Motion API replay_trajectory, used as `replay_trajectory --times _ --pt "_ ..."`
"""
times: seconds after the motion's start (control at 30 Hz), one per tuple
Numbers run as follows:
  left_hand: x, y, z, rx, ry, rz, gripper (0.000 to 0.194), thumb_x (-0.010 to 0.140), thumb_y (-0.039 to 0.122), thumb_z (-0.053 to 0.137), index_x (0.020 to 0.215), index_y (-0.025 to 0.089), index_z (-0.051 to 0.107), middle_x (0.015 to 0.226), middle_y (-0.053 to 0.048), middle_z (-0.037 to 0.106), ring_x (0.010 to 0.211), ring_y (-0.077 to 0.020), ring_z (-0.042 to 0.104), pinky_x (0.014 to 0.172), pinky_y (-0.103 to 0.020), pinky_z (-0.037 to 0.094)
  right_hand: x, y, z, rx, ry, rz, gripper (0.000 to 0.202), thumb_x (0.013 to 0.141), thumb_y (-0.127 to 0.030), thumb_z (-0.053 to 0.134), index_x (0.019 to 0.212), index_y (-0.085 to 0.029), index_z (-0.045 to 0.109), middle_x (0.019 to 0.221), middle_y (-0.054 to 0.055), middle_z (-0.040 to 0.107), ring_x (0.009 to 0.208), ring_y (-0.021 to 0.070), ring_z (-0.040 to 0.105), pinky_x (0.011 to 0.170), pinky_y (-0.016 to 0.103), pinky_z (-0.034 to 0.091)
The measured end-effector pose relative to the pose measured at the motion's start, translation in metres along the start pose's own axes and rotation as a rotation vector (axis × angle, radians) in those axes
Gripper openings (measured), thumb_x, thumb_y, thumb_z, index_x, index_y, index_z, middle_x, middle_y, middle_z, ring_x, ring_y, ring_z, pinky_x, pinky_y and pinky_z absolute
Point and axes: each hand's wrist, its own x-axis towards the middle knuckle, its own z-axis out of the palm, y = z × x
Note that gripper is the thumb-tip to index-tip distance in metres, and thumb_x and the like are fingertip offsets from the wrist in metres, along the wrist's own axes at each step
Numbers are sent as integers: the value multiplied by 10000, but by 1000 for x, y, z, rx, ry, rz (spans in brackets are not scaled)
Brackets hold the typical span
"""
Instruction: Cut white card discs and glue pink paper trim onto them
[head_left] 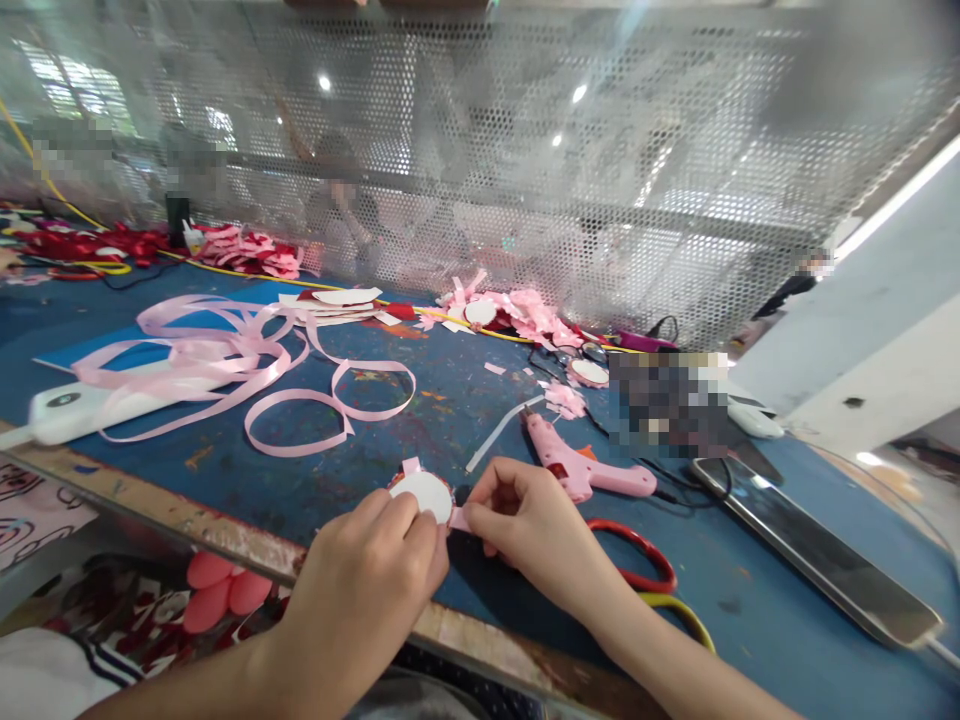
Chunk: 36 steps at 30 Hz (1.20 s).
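Near the table's front edge, my left hand grips a round white disc that has bits of pink ribbon at its rim. My right hand pinches a short pink ribbon piece at the disc's right side. Behind my right hand lies a pink glue gun, with a clear glue stick left of its nozzle. Scissors with red and yellow handles are partly hidden under my right forearm. Long pale pink ribbon loops across the table to the left.
A white power strip sits under the ribbon at left. Pink ribbon scraps and white pieces lie near the perforated metal screen. A phone with cables is at right. Red petals show below the table edge.
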Motion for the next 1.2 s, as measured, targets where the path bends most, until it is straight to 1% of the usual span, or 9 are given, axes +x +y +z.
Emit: replay_trajectory --times 0.4,0.53,0.6,0.67,0.8,0.87,0.97,1.07,1.2 --pt "-1 2 4 -38 72 -57 200 782 101 518 620 182 604 572 -4 526 547 -184 537 437 -298 380 1 -2 0 -11 -33 26 69 663 -143 555 625 -179 511 453 -54 534 362 51 412 368 165 310" --pt "-5 0 2 -74 28 -48 105 782 142 568 698 181 619 625 -8 549 595 -197 550 469 -309 416 1 2 -5 -37 -75 26 78 722 -240 556 668 -192 525 510 -32 577 395 80 459 356 179 334" --pt "-8 -3 1 -150 -11 -44 25 767 199 620 785 181 625 711 -18 587 668 -207 571 531 -322 457 1 1 -10 -88 -10 -56 126 747 -304 562 688 -195 539 570 -12 598 480 105 519 415 201 383" --pt "-12 -7 2 -236 -17 -53 106 769 227 636 863 180 620 818 -34 617 761 -212 591 614 -328 486 1 -1 -17 -146 89 -151 157 758 -335 565 689 -195 553 609 -1 599 545 121 534 483 224 407" --pt "-17 -21 3 -343 61 -66 158 862 171 513 989 171 607 952 -49 649 883 -180 612 769 -298 480 3 -3 -31 -152 188 -211 173 761 -344 564 683 -190 571 631 6 590 548 122 512 508 241 408" --pt "-14 -32 0 -425 88 -105 182 877 165 482 1003 174 613 954 -37 669 863 -156 624 777 -262 473 6 -2 -36 -126 228 -234 178 755 -351 576 689 -185 571 654 9 593 547 118 510 515 240 412" --pt "6 -53 -7 -667 79 -344 136 851 212 523 893 190 650 818 3 684 707 -112 619 634 -193 463 8 -3 -42 -52 289 -255 244 758 -415 582 704 -179 562 642 7 584 518 107 496 487 233 387" --pt "43 -65 -11 -1159 117 -590 140 809 286 577 869 187 656 700 18 643 593 -83 571 504 -157 417 8 -10 -44 101 312 -274 349 767 -522 548 733 -175 561 628 4 577 508 104 496 464 227 365" --pt "98 -53 -3 -1790 227 -696 114 743 231 637 828 156 624 632 25 597 533 -73 556 490 -160 429 14 -21 -38 289 254 -317 419 682 -523 649 922 -183 598 820 41 640 659 138 565 470 221 378"
